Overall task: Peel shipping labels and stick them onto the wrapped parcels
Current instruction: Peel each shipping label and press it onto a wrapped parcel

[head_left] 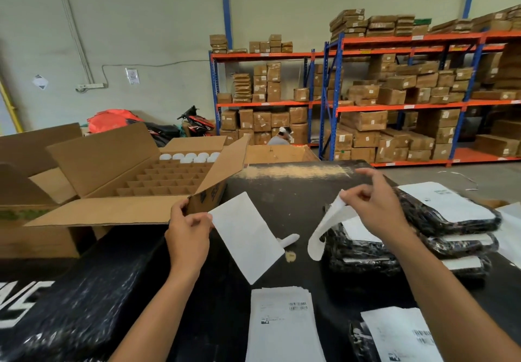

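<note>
Head view showed both hands raised over a black table [282, 189]. The left hand [188, 232] pinched the corner of a flat white sheet [248, 235] between thumb and curled fingers; the sheet hung tilted, its lower end pointing toward the stack of labels [282, 325] lying at the near edge. The right hand [375, 201] pinched the top of a curled white strip [324, 229], which drooped down and to the left in an arc, well apart from the sheet. Which of the two was the sticker and which the backing could not be told.

Below and right of the right hand lay a pile of parcels [417, 237] wrapped in black plastic, each with a white label on top; the strip's lower end hung just in front of the pile. Another labelled parcel [394, 336] lay at the near right, beside the stack. A small white roll [289, 240] and a pale scrap [290, 256] lay on the table between the sheet and the strip.

To the left stood an open carton [127, 187] with a cardboard grid inside and white caps in its far row. Behind, blue and orange racks [394, 105] held many brown boxes, and a person [280, 137] sat low beside them.
</note>
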Action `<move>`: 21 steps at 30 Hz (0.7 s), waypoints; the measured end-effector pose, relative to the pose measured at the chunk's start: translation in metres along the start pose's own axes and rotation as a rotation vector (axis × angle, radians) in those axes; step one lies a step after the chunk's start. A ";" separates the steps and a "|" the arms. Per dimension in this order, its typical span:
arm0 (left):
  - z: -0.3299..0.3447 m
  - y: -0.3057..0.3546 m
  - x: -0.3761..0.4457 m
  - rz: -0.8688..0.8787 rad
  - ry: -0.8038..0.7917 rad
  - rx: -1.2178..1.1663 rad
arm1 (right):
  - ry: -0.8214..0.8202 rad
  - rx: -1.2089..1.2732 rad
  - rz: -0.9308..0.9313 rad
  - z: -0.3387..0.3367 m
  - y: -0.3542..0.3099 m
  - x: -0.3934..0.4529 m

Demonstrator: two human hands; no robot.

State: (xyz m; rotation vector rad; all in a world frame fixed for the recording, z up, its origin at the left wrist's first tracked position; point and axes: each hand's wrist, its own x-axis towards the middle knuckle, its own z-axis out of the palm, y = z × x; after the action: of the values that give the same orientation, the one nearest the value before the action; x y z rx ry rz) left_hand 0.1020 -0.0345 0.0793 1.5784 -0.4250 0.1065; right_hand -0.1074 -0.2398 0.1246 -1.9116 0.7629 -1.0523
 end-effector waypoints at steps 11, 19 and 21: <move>-0.031 0.000 0.001 0.026 0.028 0.078 | -0.254 -0.161 0.272 0.123 0.035 0.033; -0.049 -0.008 0.005 -0.027 0.047 0.120 | -0.322 -0.292 0.475 0.163 0.070 0.019; -0.049 -0.005 0.005 -0.025 0.042 0.113 | -0.392 -0.424 0.441 0.160 0.068 0.017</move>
State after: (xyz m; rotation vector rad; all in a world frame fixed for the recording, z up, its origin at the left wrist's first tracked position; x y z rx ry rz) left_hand 0.1175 0.0128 0.0792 1.6889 -0.3721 0.1466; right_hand 0.0322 -0.2291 0.0203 -2.0697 1.1676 -0.2439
